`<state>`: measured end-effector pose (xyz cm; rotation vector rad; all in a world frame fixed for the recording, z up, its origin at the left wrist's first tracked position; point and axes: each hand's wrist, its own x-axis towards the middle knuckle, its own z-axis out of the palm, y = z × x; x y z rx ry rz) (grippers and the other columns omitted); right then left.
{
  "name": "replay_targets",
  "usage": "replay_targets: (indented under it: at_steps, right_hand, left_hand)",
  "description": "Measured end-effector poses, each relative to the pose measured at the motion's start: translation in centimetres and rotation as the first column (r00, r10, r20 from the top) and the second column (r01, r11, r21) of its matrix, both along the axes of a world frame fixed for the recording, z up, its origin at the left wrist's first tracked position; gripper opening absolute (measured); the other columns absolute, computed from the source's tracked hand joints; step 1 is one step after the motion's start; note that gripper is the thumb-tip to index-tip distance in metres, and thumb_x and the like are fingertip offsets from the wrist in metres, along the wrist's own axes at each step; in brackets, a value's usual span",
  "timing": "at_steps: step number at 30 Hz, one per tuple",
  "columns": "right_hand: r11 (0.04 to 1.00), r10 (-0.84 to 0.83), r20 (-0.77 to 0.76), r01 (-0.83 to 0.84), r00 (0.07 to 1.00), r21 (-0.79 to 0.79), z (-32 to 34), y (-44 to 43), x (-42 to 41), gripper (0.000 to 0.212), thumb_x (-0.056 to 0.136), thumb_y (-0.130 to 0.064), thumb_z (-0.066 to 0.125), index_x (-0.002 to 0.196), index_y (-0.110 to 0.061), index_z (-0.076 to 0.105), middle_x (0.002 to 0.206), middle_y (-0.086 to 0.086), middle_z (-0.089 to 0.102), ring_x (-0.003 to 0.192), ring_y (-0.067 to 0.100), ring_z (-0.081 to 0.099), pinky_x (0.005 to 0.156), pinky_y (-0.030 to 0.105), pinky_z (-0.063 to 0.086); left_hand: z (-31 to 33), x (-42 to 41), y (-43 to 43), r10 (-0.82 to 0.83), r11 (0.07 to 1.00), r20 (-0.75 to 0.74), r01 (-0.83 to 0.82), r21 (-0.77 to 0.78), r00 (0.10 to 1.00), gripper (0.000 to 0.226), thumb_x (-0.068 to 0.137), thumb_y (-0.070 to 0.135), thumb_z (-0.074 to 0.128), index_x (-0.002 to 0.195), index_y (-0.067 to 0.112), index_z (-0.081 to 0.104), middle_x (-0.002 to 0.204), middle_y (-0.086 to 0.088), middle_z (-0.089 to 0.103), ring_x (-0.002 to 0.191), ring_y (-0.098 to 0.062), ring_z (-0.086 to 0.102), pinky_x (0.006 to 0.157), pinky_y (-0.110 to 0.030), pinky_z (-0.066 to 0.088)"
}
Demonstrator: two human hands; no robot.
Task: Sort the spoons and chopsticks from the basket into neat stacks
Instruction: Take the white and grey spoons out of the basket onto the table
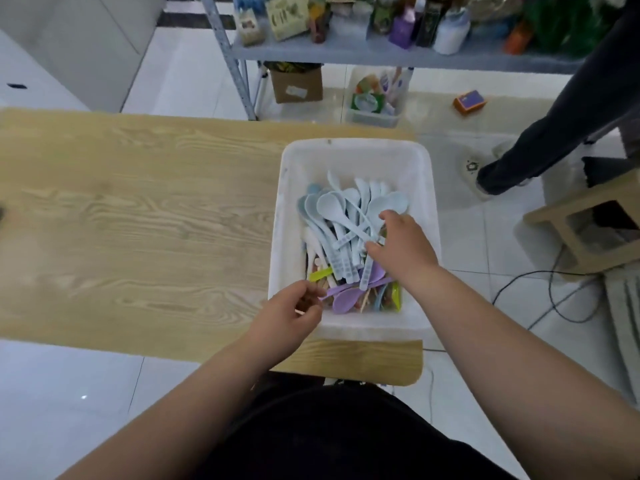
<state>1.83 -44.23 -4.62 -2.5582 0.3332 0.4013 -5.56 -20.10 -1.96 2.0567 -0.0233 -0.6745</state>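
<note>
Reaching into the white basket [353, 150] at the right end of the wooden table [138, 202], I had my right hand [401, 247] spread, fingers apart, touching the handles of the pale blue spoons [346, 216] piled inside. My left hand [287, 317] sat at the basket's near left corner, fingers curled together by the tip of a purple spoon [346, 299]; whether they pinched it I could not tell. Wooden chopsticks [364, 302] lay beneath the spoons.
</note>
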Motion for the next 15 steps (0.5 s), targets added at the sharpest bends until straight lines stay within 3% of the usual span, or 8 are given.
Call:
replay_targets:
  at_steps: [5, 11, 13, 15]
  right_hand:
    - [0.997, 0.055, -0.088, -0.060, 0.995, -0.055, -1.3, 1.0, 1.9, 0.060, 0.088, -0.045, 0.070, 0.136, -0.020, 0.045, 0.128, 0.011, 0.047, 0.111, 0.033, 0.055, 0.085, 0.039, 0.049]
    - [0.990, 0.094, -0.078, -0.101, 0.993, -0.094, -2.2, 1.3, 2.8, 0.043, 0.097, -0.033, 0.061, 0.135, -0.017, 0.048, 0.126, 0.011, 0.049, 0.110, 0.033, 0.054, 0.076, 0.035, 0.040]
    - [0.985, 0.124, -0.066, -0.131, 0.990, -0.112, -2.5, 1.3, 2.8, 0.037, 0.098, -0.030, 0.058, 0.130, -0.015, 0.050, 0.119, 0.012, 0.052, 0.105, 0.033, 0.055, 0.071, 0.034, 0.039]
    - [0.981, 0.140, -0.052, -0.146, 0.989, -0.129, -2.7, 1.4, 2.8, 0.030, 0.097, -0.027, 0.058, 0.123, -0.012, 0.052, 0.112, 0.013, 0.053, 0.097, 0.034, 0.055, 0.067, 0.034, 0.035]
  left_hand:
    - [-1.2, 5.1, -2.6, 0.058, 0.998, -0.010, -0.057, 0.026, 0.998, 0.018, 0.094, 0.015, 0.058, 0.097, 0.033, 0.060, 0.086, 0.004, 0.065, 0.069, -0.005, 0.058, 0.065, -0.022, 0.047]
    - [-4.1, 11.9, -6.4, 0.151, 0.981, -0.049, -0.143, 0.133, 0.987, 0.015, 0.090, 0.022, 0.058, 0.105, 0.023, 0.057, 0.089, 0.002, 0.067, 0.076, -0.018, 0.064, 0.067, -0.031, 0.050]
    - [-5.0, 13.5, -7.3, 0.140, 0.973, -0.052, -0.127, 0.195, 0.989, 0.007, 0.086, 0.021, 0.058, 0.091, 0.017, 0.059, 0.080, -0.002, 0.066, 0.071, -0.020, 0.060, 0.065, -0.030, 0.048]
    - [-5.6, 14.4, -7.9, 0.152, 0.966, -0.042, -0.139, 0.219, 0.988, 0.014, 0.085, 0.019, 0.059, 0.073, 0.013, 0.057, 0.068, -0.006, 0.060, 0.063, -0.021, 0.055, 0.060, -0.030, 0.043]
